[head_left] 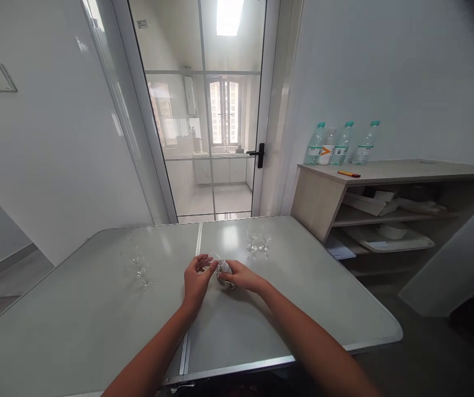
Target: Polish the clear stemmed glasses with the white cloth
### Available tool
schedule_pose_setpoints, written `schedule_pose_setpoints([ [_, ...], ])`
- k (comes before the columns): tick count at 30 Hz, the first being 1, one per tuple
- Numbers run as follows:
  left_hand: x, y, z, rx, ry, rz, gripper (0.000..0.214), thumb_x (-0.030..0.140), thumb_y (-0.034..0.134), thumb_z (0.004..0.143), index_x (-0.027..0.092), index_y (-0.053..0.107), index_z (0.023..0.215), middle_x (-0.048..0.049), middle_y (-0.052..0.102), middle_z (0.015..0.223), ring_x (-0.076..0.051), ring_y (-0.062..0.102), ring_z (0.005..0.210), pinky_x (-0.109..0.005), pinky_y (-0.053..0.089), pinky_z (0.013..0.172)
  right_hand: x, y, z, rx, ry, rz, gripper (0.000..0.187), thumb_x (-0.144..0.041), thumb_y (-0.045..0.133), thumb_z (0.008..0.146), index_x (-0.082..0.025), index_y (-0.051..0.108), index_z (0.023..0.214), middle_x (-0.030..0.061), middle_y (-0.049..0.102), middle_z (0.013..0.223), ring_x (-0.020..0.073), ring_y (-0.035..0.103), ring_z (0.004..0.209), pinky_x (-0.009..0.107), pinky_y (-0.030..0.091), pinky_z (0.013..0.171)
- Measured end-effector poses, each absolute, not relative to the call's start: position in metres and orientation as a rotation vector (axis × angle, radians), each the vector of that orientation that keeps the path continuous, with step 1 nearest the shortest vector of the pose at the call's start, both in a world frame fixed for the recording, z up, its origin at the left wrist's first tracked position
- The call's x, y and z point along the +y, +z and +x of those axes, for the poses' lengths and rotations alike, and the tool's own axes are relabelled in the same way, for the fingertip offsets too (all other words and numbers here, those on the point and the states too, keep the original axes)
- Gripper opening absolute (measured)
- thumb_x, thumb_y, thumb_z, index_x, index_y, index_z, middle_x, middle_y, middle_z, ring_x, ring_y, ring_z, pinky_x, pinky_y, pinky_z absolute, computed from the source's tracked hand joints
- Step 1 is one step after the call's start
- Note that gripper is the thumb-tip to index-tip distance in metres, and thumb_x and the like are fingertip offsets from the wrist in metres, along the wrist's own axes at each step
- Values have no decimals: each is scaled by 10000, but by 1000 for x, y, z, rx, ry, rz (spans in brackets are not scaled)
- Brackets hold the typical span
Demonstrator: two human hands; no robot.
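Observation:
Near the middle of the table, a clear stemmed glass (224, 268) is held low over the surface, tilted. My right hand (237, 274) is closed around it from the right, thumb and fingers covering much of its body. On the other side, my left hand (198, 278) has its fingers curled, with the thumb against the glass near its rim. Part of the glass is hidden by my fingers. Beyond my right hand, two small stemmed glasses (258, 242) stand side by side. To the left, several clear stemmed glasses (140, 270) form a close group, hard to tell apart.
A metal seam (185, 344) runs across the grey table (84, 325). At right, a wooden shelf unit (315, 193) carries several plastic bottles (340, 146) and a yellow-and-red pen-like object (348, 173). Behind the table is a glass door (237, 190) with a black handle (260, 155).

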State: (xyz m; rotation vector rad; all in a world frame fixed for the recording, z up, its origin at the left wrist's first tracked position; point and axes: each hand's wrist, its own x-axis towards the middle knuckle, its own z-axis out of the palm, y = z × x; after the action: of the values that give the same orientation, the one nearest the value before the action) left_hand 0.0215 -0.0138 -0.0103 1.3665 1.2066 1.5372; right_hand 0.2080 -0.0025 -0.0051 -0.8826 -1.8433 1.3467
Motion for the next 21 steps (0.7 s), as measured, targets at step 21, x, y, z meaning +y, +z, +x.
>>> schedule_pose_setpoints([
  [21, -17, -6, 25, 1122, 1548, 1401, 541, 479, 787, 786, 210, 631, 1229, -155, 711, 1253, -296, 696, 1096, -375, 490, 862, -3, 2, 204, -2056, 642, -1330, 149, -331, 625, 898, -204, 583, 962, 14, 625, 773, 165, 509, 681, 256, 269, 639],
])
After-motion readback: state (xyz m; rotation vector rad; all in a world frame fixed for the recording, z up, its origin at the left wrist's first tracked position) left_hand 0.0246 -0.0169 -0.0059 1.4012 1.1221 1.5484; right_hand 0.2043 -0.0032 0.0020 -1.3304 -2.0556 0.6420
